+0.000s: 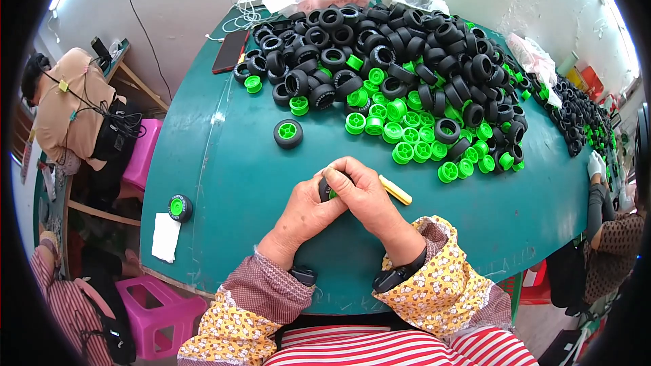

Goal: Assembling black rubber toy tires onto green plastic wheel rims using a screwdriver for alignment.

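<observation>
Both my hands are closed together round a small black toy wheel (325, 193), of which a bit of green hub shows between the fingers. My left hand (306, 211) grips it from the left, and my right hand (369, 198) presses over it from the right with the thumb on top. Much of the wheel is hidden by the fingers. Beside my right hand lies a yellow-handled tool (397, 191), partly covered by that hand. A wheel with its green hub seated in the black tyre (288, 133) lies flat beyond my hands.
A big heap of black tyres (407, 41) covers the back of the green table (224, 183), with loose green hubs (410, 135) along its near side. Another wheel (179, 208) and white paper (165, 238) lie at left. A phone (230, 51) lies behind. Other people sit nearby.
</observation>
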A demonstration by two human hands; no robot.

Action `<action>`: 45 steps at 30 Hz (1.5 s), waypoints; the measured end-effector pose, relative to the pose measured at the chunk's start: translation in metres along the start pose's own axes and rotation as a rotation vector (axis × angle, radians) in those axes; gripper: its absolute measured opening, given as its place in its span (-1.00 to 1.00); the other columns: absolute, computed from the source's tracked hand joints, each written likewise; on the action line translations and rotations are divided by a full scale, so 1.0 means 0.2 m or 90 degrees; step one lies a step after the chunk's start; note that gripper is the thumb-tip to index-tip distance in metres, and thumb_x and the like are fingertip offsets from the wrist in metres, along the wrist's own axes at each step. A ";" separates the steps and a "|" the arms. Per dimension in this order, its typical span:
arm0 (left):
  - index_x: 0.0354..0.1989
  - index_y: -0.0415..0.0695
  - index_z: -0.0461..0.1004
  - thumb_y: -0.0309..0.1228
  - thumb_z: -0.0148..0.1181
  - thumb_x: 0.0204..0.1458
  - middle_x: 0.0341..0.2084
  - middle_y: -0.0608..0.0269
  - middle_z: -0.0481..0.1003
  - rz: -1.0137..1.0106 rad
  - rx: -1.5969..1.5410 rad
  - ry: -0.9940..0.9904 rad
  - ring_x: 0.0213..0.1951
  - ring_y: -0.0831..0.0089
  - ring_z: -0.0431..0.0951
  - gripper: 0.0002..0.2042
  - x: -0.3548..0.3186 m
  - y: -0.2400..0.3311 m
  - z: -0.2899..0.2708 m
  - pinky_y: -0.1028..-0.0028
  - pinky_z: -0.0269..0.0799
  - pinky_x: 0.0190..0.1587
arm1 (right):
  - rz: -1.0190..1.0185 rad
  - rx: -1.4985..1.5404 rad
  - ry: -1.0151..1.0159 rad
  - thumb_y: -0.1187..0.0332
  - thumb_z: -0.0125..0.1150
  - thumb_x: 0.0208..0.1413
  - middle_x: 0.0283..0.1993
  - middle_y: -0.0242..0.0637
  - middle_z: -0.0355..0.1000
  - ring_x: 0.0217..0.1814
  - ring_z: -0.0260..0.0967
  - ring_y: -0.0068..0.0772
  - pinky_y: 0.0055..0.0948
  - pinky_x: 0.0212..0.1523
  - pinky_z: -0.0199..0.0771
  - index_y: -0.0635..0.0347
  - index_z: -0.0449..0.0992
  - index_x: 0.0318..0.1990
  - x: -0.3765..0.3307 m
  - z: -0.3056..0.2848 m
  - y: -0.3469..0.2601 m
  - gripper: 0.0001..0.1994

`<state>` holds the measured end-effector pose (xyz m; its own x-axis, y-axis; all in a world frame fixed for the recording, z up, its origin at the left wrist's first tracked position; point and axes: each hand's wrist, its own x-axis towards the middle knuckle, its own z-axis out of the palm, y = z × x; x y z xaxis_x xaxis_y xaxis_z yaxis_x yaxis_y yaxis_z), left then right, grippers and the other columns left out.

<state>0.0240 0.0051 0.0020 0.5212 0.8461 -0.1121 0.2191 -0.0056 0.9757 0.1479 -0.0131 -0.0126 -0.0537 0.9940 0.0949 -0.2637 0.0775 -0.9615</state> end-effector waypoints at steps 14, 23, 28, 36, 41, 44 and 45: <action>-0.32 -0.24 0.35 -0.30 0.24 -0.16 -0.56 0.36 0.39 0.026 -0.047 -0.002 -0.55 0.65 0.36 -0.69 0.02 -0.03 0.00 0.65 0.30 -0.51 | 0.014 -0.002 0.005 0.27 0.00 0.11 -0.53 -0.39 0.27 -0.66 0.21 -0.66 -0.68 -0.70 0.22 0.28 0.33 -0.33 0.00 0.00 -0.01 -0.79; -0.33 -0.24 0.36 -0.32 0.24 -0.16 -0.57 0.37 0.39 0.019 -0.070 -0.015 -0.54 0.66 0.36 -0.70 0.02 -0.03 0.00 0.66 0.29 -0.51 | 0.023 0.003 0.008 0.27 0.00 0.11 -0.54 -0.39 0.27 -0.66 0.20 -0.67 -0.68 -0.70 0.21 0.27 0.33 -0.33 0.00 0.00 -0.01 -0.78; -0.36 -0.24 0.36 -0.37 0.21 -0.16 -0.59 0.37 0.38 0.017 -0.061 -0.005 -0.55 0.66 0.36 -0.75 0.02 -0.03 0.00 0.66 0.27 -0.51 | 0.028 0.006 0.015 0.27 0.00 0.10 -0.54 -0.39 0.27 -0.67 0.19 -0.68 -0.68 -0.70 0.20 0.27 0.33 -0.34 0.00 0.00 0.01 -0.78; -0.37 -0.25 0.36 -0.38 0.19 -0.15 -0.60 0.38 0.38 0.024 -0.072 -0.004 -0.55 0.66 0.35 -0.77 0.02 -0.03 0.00 0.66 0.27 -0.52 | 0.089 0.004 0.031 0.35 -0.04 0.10 -0.37 -0.45 0.34 -0.34 0.21 -0.73 -0.68 -0.29 0.26 0.26 0.37 -0.33 -0.01 0.00 -0.02 -0.84; -0.35 -0.25 0.35 -0.38 0.19 -0.14 -0.60 0.39 0.37 0.020 -0.066 0.007 -0.55 0.67 0.34 -0.77 0.00 -0.03 -0.01 0.66 0.26 -0.52 | 0.086 0.003 0.024 0.34 -0.03 0.10 -0.39 -0.46 0.33 -0.34 0.21 -0.74 -0.69 -0.30 0.25 0.26 0.37 -0.33 -0.01 0.02 -0.03 -0.84; -0.35 -0.24 0.35 -0.39 0.19 -0.14 -0.61 0.39 0.37 0.028 -0.078 0.002 -0.55 0.67 0.34 -0.76 0.02 -0.04 0.01 0.66 0.26 -0.52 | 0.091 0.001 0.037 0.34 -0.03 0.10 -0.39 -0.48 0.32 -0.35 0.20 -0.74 -0.70 -0.31 0.24 0.26 0.37 -0.34 -0.01 0.00 -0.02 -0.84; -0.35 -0.24 0.35 -0.39 0.18 -0.14 -0.60 0.39 0.37 0.029 -0.076 0.001 -0.56 0.67 0.34 -0.77 0.02 -0.05 0.01 0.66 0.27 -0.52 | 0.093 0.007 0.037 0.34 -0.03 0.09 -0.40 -0.48 0.31 -0.35 0.19 -0.75 -0.70 -0.31 0.24 0.25 0.37 -0.34 -0.01 0.00 -0.02 -0.84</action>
<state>0.0263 0.0082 -0.0078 0.5267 0.8474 -0.0668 0.0951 0.0193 0.9953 0.1492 -0.0155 -0.0087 -0.0371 0.9974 -0.0617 -0.2683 -0.0694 -0.9608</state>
